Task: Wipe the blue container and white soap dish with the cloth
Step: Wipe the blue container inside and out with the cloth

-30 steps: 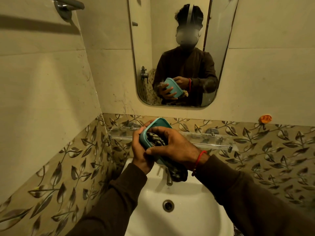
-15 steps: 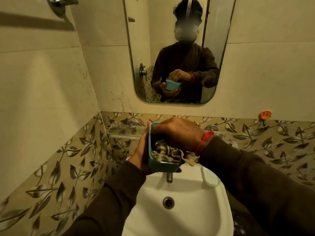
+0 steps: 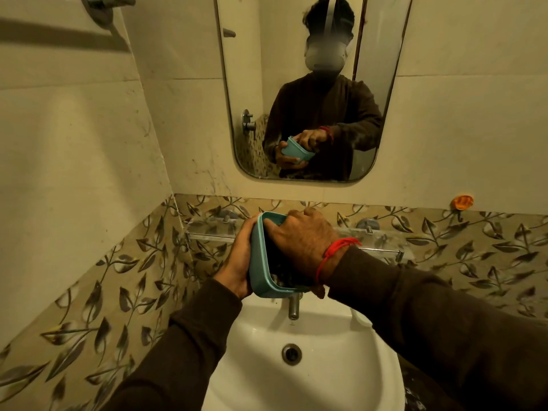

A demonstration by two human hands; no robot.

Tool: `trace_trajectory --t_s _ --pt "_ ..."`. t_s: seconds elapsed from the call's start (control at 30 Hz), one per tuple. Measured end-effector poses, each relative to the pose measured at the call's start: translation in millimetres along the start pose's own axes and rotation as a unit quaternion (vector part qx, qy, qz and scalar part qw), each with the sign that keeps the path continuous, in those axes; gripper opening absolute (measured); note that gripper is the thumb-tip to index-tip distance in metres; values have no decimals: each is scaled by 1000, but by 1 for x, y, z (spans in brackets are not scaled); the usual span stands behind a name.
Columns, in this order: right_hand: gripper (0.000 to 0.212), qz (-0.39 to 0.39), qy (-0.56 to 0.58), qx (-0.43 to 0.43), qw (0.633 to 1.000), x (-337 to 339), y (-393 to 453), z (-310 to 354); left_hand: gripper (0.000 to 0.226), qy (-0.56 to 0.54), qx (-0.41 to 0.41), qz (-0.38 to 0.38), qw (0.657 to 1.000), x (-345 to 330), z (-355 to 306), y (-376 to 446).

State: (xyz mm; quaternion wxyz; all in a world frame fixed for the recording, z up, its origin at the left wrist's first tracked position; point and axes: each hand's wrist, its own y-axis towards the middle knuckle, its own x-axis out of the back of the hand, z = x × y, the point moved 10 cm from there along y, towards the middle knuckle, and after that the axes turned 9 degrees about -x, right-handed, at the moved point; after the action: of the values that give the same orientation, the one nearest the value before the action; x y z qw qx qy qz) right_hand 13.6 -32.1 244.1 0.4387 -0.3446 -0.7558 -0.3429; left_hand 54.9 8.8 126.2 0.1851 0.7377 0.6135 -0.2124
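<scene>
My left hand (image 3: 237, 262) grips the blue container (image 3: 259, 266) from its outer left side and holds it above the white sink, with its open side turned to the right. My right hand (image 3: 299, 241) reaches into the container and presses a dark patterned cloth (image 3: 283, 278) against the inside. Only a small bit of cloth shows at the lower rim, beneath my right wrist. A white soap dish (image 3: 361, 318) peeks out on the sink's right rim, mostly hidden by my right sleeve.
The white sink (image 3: 258, 366) has a drain (image 3: 291, 353) and a metal tap (image 3: 293, 307) right under the container. A glass shelf (image 3: 207, 229) runs along the leaf-patterned tiles behind. The mirror (image 3: 311, 84) hangs above. An orange hook (image 3: 461, 202) sticks to the right wall.
The container has turned in my left hand and tipped more on its side. My right hand has pushed the cloth deeper inside, so less cloth shows than before.
</scene>
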Motion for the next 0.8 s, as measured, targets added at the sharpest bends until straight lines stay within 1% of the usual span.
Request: trace_trajectory --t_s 0.07,0.1,0.17,0.27,0.37,0.4,0.47,0.57,0.63,0.67,0.73,0.77,0.8 --pt "57 -6 -21 4 1000 -1 2 4 65 5 -14 -28 1000 0 -6 -2" --pt "57 -21 -38 13 999 -2 3 7 66 5 -24 -37 999 4 -7 -2" --pt "58 -17 -37 32 999 -5 4 12 67 -3 -21 -43 999 4 -6 -2" --pt "62 16 36 41 998 -11 3 11 69 6 -17 -62 998 12 -4 -4" --pt "70 45 79 83 992 -16 -6 19 69 10 -17 -65 998 15 -10 -3" --pt "69 52 94 97 990 -18 -9 21 67 12 -17 -63 998 16 -11 -2" --pt "67 95 142 111 979 -24 -14 23 66 15 -2 -61 998 16 -10 -3" --pt "64 204 232 116 944 -35 -22 28 67 9 23 -47 999 12 -3 -5" --pt "53 232 297 124 918 -35 -25 24 69 0 37 -46 998 10 1 -8" --pt "45 236 353 123 897 -31 -25 18 71 -9 38 -52 998 13 2 -9" --pt "35 234 497 93 830 -18 -20 0 75 -32 48 -78 995 23 5 -12" --pt "33 219 556 72 799 -13 -16 -10 76 -47 60 -86 993 25 8 -15" --pt "31 187 592 56 782 -7 -10 -22 77 -69 76 -87 991 26 11 -17"
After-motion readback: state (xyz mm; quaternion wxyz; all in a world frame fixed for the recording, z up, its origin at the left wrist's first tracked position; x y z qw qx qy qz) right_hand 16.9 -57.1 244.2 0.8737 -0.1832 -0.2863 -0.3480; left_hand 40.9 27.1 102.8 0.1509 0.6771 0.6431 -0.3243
